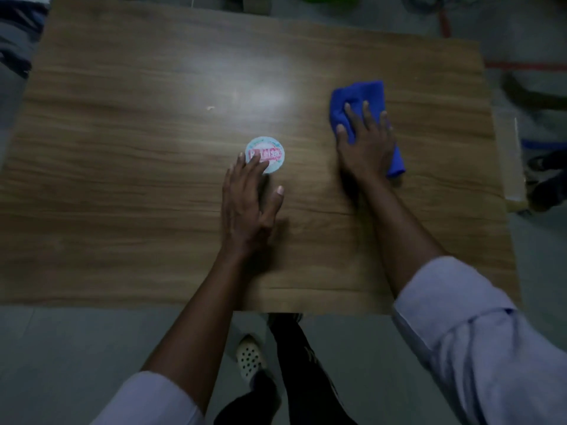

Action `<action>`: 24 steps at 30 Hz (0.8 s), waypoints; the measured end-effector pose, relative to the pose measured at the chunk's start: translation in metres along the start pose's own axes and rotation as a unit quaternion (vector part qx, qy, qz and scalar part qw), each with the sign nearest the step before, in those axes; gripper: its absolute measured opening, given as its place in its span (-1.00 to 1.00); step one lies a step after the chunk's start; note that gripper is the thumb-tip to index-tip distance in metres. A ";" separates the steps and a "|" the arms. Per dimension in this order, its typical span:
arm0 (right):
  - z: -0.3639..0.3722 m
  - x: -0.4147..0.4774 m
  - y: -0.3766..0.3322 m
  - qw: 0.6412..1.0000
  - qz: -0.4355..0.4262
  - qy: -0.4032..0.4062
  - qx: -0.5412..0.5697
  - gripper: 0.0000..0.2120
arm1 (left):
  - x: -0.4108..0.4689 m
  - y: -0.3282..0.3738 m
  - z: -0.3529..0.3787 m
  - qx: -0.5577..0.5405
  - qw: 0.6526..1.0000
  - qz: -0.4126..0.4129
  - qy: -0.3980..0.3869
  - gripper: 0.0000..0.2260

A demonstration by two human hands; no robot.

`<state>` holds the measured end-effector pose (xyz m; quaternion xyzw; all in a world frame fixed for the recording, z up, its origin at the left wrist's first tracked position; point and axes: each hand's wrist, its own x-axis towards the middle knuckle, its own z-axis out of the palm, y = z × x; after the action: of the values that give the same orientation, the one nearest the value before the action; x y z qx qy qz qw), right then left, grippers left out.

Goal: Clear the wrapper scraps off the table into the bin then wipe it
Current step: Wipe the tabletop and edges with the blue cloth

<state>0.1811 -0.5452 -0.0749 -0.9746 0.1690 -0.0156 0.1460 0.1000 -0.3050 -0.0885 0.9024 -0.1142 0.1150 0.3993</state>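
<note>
A round white and pale blue sticker-like disc [270,150] with pink lettering lies near the middle of the wooden table [122,179]. My left hand [248,207] lies flat with straight fingers, its fingertips over the disc's lower left edge. To the right, my right hand [365,145] presses flat on a crumpled blue cloth [365,93], which sticks out beyond the fingers and behind the wrist. A tiny pale scrap [210,108] sits on the table farther back. No bin is in view.
The table's near edge [153,305] runs across the lower frame, with my legs and a white perforated shoe [250,357] on the grey floor below. Dark clutter and a red floor line [521,65] lie beyond the right edge.
</note>
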 end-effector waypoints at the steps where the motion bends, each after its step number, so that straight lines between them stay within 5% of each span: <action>1: 0.004 -0.011 -0.015 0.999 -0.039 -0.012 0.000 -0.50 | -0.008 0.002 -0.002 0.001 1.000 -0.007 -0.002 -0.49; 5: 0.015 -0.123 -0.050 0.968 -0.238 -0.065 0.050 -0.51 | -0.039 0.013 -0.017 0.016 0.999 -0.028 -0.022 -0.40; 9: 0.009 -0.234 -0.020 0.943 -0.316 -0.087 0.051 -0.53 | -0.068 0.020 -0.029 0.047 0.997 -0.042 -0.034 -0.38; 15: -0.009 -0.220 0.058 0.990 -0.142 0.008 0.019 -0.54 | -0.089 0.018 -0.027 0.091 0.995 0.015 -0.048 -0.41; 19: -0.001 -0.179 0.027 0.999 -0.020 0.032 0.003 -0.51 | -0.087 0.015 -0.018 0.107 0.994 0.014 -0.036 -0.40; 24: 0.025 -0.217 -0.046 0.991 -0.112 0.055 0.053 -0.51 | -0.088 0.009 -0.015 0.050 0.999 0.009 0.009 -0.42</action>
<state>-0.0061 -0.4240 -0.0815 -0.9760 0.0656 -0.0940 0.1850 0.0122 -0.2892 -0.0989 0.9190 -0.1126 0.1325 0.3538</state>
